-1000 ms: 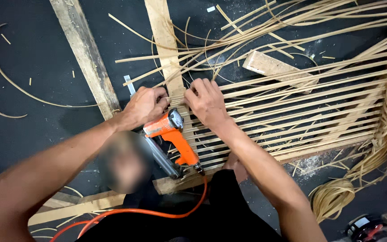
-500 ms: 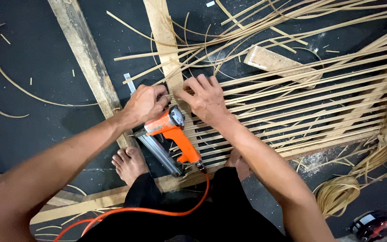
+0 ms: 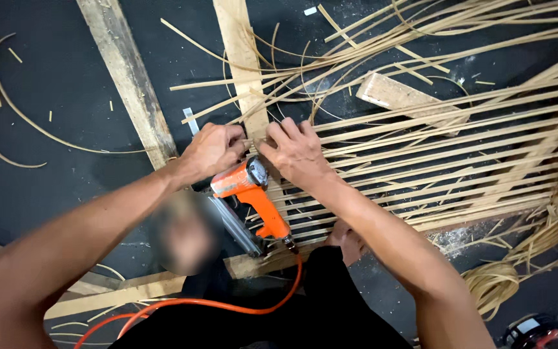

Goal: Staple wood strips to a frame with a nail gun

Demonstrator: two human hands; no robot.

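Both my hands meet on an upright wooden batten (image 3: 239, 48) where flat cane strips (image 3: 434, 139) cross it. My left hand (image 3: 211, 150) is curled, its fingertips pinching the end of one cane strip at the batten. My right hand (image 3: 295, 154) lies over the same strip from the right, thumb and forefinger pinching it against the wood. Just below the hands an orange air stapler (image 3: 253, 194) rests on the frame, held by neither hand. Its orange hose (image 3: 227, 307) trails toward my legs.
A second batten (image 3: 127, 77) runs diagonally at the left. A loose wood block (image 3: 398, 95) lies on the strips. Loose cane lengths tangle at the top (image 3: 382, 32), a coil (image 3: 495, 284) sits at the lower right, and curved offcuts (image 3: 8, 110) lie on the dark floor.
My hands have drawn closer together at the batten, the right thumb now touching the left fingertips. The stapler has hardly moved.
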